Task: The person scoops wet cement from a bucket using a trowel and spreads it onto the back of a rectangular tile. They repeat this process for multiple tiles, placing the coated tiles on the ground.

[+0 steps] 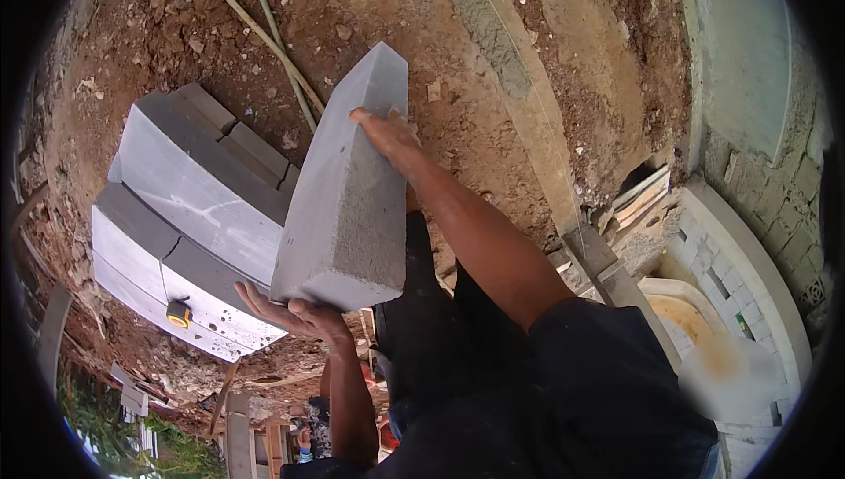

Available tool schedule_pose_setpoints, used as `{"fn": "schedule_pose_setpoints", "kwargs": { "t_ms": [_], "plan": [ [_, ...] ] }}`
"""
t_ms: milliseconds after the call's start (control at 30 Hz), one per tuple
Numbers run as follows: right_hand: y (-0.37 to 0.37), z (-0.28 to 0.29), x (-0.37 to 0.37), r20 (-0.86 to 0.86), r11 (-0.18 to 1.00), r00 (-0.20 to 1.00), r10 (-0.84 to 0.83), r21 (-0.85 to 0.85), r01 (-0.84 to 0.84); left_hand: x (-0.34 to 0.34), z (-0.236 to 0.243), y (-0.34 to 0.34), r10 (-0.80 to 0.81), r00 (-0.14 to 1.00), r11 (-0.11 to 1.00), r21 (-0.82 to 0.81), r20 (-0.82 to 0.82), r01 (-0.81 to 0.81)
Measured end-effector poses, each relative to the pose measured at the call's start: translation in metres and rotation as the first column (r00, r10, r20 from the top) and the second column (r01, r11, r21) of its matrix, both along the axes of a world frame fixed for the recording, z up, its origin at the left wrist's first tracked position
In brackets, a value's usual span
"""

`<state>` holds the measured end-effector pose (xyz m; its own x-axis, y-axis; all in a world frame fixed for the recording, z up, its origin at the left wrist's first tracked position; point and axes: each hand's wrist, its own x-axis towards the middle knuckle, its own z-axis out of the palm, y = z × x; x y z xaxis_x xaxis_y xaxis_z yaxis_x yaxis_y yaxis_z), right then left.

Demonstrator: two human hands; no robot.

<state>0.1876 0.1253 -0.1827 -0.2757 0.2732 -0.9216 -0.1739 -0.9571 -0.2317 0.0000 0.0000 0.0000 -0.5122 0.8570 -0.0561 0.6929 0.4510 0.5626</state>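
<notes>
Both hands grip our grey concrete block (pixel 346 197): left hand (pixel 295 313) cups its near end, right hand (pixel 387 136) clamps the far edge, long axis pointing away from us.

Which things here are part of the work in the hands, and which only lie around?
In hand:
- long grey concrete block
- left hand under its end
- right hand on its far side

Lying about:
- stack of grey blocks
- yellow tape measure
- pale hose on red soil
</notes>
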Motion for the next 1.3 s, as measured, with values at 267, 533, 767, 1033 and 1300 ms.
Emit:
{"fn": "schedule_pose_setpoints", "kwargs": {
  "t_ms": [267,533,767,1033,1300],
  "plan": [
    [0.002,0.035,0.042,0.437,0.967,0.863,0.253,-0.077,-0.244,0.023,0.01,-0.012,-0.783,0.584,0.622,-0.252,-0.216,0.741],
    [-0.097,0.053,0.081,0.324,0.971,0.929,-0.18,-0.093,0.221,0.029,0.044,-0.005,-0.953,0.303,0.301,-0.219,-0.024,0.928],
    [-0.223,0.07,0.123,0.39,0.681,0.693,-0.606,-0.197,0.706,0.105,0.071,0.02,-0.947,-0.321,-0.321,-0.152,0.025,0.935],
    [-0.356,0.042,0.19,0.517,0.301,0.355,-0.779,-0.189,0.935,0.235,0.019,-0.032,-0.777,-0.619,-0.626,-0.047,0.114,0.778],
    [-0.462,0.005,0.243,0.523,0.029,0.148,-0.839,-0.23,0.973,0.332,-0.025,-0.109,-0.655,-0.734,-0.752,-0.059,0.178,0.657]
  ]
}}
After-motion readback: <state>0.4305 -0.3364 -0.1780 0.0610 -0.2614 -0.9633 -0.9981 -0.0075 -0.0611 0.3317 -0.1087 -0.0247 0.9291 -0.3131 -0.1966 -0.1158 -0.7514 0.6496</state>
